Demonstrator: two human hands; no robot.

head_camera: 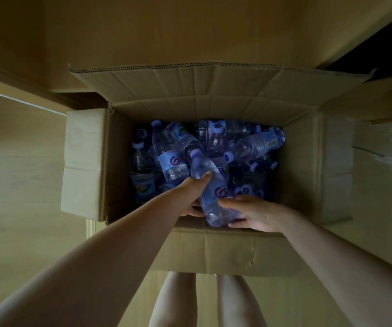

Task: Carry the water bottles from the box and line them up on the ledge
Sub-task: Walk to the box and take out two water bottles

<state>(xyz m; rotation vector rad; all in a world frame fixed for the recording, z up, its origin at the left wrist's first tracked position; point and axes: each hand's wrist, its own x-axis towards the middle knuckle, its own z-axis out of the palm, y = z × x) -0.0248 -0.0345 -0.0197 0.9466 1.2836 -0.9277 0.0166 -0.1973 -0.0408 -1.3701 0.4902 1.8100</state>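
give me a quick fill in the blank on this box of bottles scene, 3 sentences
1. The water bottles lie piled inside an open ____ box.
2. The held bottle is gripped by ____ hands, the left hand and the right hand.
3. The held bottle's cap points ____ from the person.

Missing words: cardboard; both; away

Floor (20, 185): pale wood-look boards lay from 6 to 9 o'clock.
Wall (143, 27): plain tan panel stood at 12 o'clock.
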